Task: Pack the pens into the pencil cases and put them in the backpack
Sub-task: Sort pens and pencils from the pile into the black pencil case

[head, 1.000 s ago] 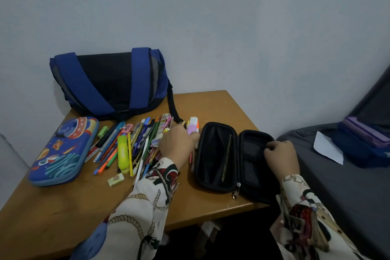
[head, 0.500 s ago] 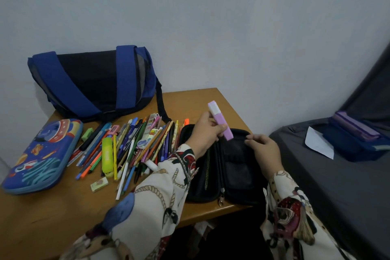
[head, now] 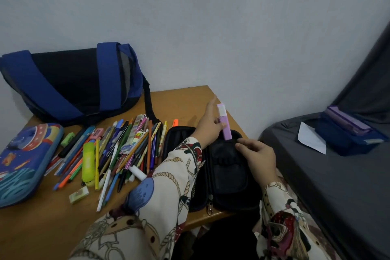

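Plain grey wall behind a small wooden table [head: 185,99], with a dark grey bed along its right edge. Blue and black backpack [head: 69,82] lies at the table's back left corner against the wall. A big heap of pens, pencils and markers [head: 118,150] is spread across the middle of the table, a yellow-green highlighter [head: 88,161] lying in it and a small eraser [head: 79,192] just in front of the heap. Closed blue space-themed pencil case [head: 25,160] sits at the left edge. Black pencil case [head: 223,173] lies unzipped and spread flat at the front right corner, partly hanging over the edge. Left hand [head: 209,125] pinches a purple highlighter [head: 224,123] between thumb and fingers, index finger sticking out straight, the marker's lower end touching the back rim of the case's right half. Right hand [head: 258,157] rests on that right half, fingers lightly curled on the mesh pocket; can't really tell if it's gripping. On the bed: a blue box [head: 348,135] with a purple lid and a white paper [head: 310,138].
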A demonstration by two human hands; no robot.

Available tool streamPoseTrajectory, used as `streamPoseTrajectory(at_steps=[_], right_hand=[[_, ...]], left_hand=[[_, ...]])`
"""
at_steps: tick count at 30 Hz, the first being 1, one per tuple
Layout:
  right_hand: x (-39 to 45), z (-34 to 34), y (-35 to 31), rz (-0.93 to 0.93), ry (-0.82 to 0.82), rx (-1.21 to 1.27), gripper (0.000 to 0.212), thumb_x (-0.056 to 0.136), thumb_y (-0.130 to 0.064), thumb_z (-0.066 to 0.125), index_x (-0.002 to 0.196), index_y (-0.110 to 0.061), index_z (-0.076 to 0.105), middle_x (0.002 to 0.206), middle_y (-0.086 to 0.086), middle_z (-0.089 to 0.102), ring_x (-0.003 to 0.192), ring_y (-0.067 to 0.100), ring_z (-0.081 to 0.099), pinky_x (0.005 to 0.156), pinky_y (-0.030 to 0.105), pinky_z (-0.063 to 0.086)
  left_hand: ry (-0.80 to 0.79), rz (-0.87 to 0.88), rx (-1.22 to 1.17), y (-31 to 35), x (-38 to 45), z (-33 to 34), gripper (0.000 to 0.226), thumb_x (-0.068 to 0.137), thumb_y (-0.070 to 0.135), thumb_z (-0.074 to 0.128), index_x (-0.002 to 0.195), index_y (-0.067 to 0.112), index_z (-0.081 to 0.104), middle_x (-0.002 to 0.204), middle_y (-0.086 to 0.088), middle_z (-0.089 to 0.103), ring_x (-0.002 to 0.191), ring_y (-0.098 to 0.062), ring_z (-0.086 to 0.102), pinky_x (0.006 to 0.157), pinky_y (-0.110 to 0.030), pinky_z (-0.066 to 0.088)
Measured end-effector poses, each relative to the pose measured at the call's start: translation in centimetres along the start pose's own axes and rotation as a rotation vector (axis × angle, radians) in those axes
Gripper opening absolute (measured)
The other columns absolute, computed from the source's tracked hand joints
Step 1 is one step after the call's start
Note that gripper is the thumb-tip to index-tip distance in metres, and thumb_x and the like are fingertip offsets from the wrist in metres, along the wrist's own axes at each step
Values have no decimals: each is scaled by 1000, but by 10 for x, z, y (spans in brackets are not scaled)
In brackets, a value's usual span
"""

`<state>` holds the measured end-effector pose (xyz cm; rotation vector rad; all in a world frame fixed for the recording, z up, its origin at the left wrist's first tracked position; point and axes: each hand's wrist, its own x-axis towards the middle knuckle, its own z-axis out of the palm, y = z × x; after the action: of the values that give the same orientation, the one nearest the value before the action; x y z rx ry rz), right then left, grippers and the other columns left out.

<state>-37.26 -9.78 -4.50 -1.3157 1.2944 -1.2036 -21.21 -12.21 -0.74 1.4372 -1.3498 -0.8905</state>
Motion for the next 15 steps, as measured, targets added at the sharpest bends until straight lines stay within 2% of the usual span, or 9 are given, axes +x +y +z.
streamPoseTrajectory(at_steps=[2,5,6,8,10,15], right_hand=[[0,-1,0,-4,4,24,12,84,-5,74,91,-15,76,82,-3,72,72,-2,66,64,9,51],[-2,-1,0,4,7,37,14,83,-5,75,88,-18,76,81,-4,73,73,0,68,66,13,53],[-2,-1,0,7,5,44,14,83,-5,75,87,-19,76,80,-4,73,72,0,68,65,13,53],[-2,-1,1,5,10,37,16,83,-7,75,86,-22,76,79,-6,74,73,1,68,67,15,53],[-2,-1,0,4,9,20,15,83,-9,75,86,-23,76,80,-6,74,78,4,68,70,17,52],[-4,-2,-2,-1,9,-29,11,84,-11,74,91,-18,78,84,-4,73,80,4,65,69,15,50]], left_hand=[[-23,-4,57,2,4,1,78,94,-3,52,151,34,15,80,1,46,64,-10,46,51,-5,38],[-53,-64,113,2,12,7,66,93,2,55,146,32,31,76,1,49,65,-11,48,57,-17,41],[-64,-81,138,2,14,9,61,91,4,57,143,30,37,78,0,54,68,-13,52,62,-22,44],[-85,-99,199,4,15,12,49,89,12,62,135,23,49,98,-9,65,88,-23,61,78,-30,48],[-86,-106,273,2,14,13,41,88,18,65,129,16,58,114,-15,64,104,-29,60,85,-31,45],[-132,-79,387,-7,12,11,42,83,30,70,122,16,66,115,-11,59,108,-29,57,100,-45,45]])
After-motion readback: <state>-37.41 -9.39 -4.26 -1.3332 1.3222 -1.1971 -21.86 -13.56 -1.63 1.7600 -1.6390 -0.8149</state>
